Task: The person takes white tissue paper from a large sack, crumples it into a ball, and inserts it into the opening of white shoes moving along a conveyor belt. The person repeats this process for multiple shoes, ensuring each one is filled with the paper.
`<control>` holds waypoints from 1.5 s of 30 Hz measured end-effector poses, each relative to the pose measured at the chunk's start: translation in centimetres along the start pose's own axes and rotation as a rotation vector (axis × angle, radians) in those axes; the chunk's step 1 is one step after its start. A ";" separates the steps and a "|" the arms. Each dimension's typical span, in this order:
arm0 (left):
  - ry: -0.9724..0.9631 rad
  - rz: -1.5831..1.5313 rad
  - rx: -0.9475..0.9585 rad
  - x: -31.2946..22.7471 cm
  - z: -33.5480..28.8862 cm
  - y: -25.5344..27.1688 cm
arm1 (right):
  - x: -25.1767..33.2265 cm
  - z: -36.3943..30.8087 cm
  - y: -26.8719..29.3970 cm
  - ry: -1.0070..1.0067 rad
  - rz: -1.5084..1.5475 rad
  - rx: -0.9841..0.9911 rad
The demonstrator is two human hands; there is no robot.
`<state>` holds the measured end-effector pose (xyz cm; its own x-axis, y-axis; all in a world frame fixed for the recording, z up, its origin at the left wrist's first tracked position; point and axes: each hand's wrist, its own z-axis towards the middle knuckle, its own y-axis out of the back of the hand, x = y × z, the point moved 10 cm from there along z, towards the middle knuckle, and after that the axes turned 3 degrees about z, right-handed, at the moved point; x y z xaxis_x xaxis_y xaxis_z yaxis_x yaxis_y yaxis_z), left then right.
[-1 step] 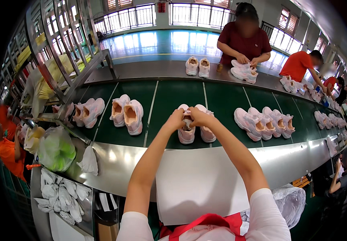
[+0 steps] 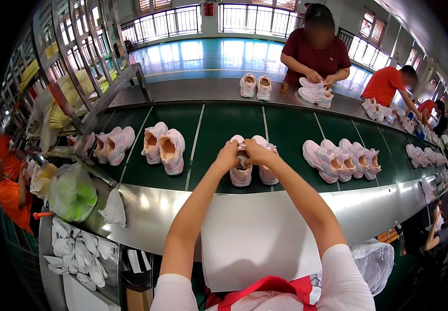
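In front of me a pale pink and white sneaker (image 2: 241, 178) stands on the green conveyor belt, heel toward me. My left hand (image 2: 228, 156) is closed on its left side, near the tongue. From the right, my right hand (image 2: 257, 153) grips the same sneaker, thumb and fingers at the opening. Something whitish, perhaps stuffing (image 2: 242, 158), shows inside the opening between my hands; my fingers partly cover it. A matching second sneaker (image 2: 268, 176) stands just right of the first, under my right wrist, partly hidden.
More sneakers (image 2: 172, 151) stand left on the belt (image 2: 208, 122), others (image 2: 320, 160) to the right. White paper sheets (image 2: 260, 233) lie before me. A metal rack (image 2: 60, 67), a bag (image 2: 72, 194) and crumpled white pieces (image 2: 78, 254) are left. Across the belt a co-worker (image 2: 314, 52) handles sneakers.
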<state>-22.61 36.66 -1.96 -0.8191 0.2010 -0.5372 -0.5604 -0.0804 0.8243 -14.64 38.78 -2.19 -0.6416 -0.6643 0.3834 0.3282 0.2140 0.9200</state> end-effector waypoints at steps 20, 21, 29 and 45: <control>0.177 0.194 -0.354 2.0 -1.1 0.2 | 7.2 -16.7 9.4 -0.187 0.302 -0.566; 0.182 0.168 -0.365 2.2 -1.2 0.3 | 6.4 -21.1 11.1 -0.231 0.378 -0.664; -0.304 -0.160 -0.319 -14.6 -9.7 3.4 | -5.2 -43.0 7.3 -0.886 -0.275 -0.460; -0.795 -0.157 0.031 -22.4 -22.3 -3.5 | 5.2 -33.2 6.3 -0.556 0.114 -0.378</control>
<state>-5.01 10.62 3.23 -0.3925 0.8422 -0.3696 -0.6485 0.0316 0.7606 7.11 12.85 2.88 -0.8163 -0.1636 0.5539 0.5698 -0.0710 0.8187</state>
